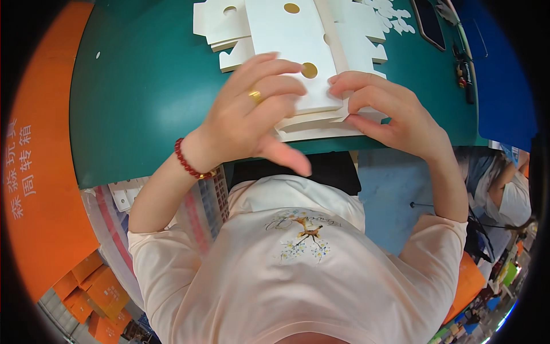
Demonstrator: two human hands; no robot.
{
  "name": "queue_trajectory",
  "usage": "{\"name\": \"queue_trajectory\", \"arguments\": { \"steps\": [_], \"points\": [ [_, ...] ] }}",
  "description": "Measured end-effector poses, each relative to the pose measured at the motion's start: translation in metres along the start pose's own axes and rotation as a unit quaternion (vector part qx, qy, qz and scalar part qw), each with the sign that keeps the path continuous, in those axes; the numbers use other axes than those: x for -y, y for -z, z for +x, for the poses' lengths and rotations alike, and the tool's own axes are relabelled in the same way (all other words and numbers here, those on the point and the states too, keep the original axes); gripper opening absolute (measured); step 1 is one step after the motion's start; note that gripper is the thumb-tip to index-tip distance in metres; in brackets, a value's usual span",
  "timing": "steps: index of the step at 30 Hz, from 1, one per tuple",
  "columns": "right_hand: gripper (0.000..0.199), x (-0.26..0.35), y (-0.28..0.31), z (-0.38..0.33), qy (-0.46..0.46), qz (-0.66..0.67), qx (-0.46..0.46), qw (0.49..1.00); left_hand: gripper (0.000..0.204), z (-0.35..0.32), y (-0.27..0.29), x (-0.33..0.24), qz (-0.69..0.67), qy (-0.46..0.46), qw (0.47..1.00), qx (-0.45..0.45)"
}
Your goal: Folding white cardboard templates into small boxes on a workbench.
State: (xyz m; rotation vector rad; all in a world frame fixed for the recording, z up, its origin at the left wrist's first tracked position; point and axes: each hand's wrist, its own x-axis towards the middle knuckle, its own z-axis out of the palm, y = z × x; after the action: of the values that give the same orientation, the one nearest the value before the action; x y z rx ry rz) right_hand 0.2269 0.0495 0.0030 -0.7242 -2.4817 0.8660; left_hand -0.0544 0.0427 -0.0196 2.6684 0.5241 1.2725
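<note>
Green surface, across the upper view. White die-cut card sheets on it; atop them, near edge, white card box with round tan spots. Left hand wide, thumb splayed, over the box's left side; contact unclear. Right hand narrow, pinching the box's near right corner. Dark phone, far right. Small white cut-outs beside it.

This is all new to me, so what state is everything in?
Box: lying flat; closed or not, unclear
Left grip: open, over the box
Right grip: bent, at the box's near right corner
Card sheets: flat, stacked
Scraps: loose, heaped
Phone: lying flat
Bracelet: worn
Ring: worn
</note>
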Motion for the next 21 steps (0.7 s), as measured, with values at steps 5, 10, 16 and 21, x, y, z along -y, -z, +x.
{"name": "queue_trajectory", "arguments": {
  "steps": [5,10,16,21],
  "points": [
    [0.027,0.005,-0.011,0.005,0.031,-0.031,-0.042,0.998,0.055,-0.024,0.028,-0.007,0.034,0.062,0.996,0.049],
    [0.036,0.020,-0.039,0.022,0.002,-0.251,-0.177,0.952,0.035,-0.019,0.022,-0.010,0.063,0.056,0.993,0.080],
    [0.033,0.027,-0.044,0.030,-0.003,-0.234,-0.178,0.956,0.025,-0.019,0.015,-0.012,0.061,0.086,0.994,0.027],
    [0.028,0.017,-0.022,0.022,0.021,-0.063,-0.116,0.991,0.026,-0.007,0.008,-0.014,0.072,0.116,0.989,0.064]
  ]
}}
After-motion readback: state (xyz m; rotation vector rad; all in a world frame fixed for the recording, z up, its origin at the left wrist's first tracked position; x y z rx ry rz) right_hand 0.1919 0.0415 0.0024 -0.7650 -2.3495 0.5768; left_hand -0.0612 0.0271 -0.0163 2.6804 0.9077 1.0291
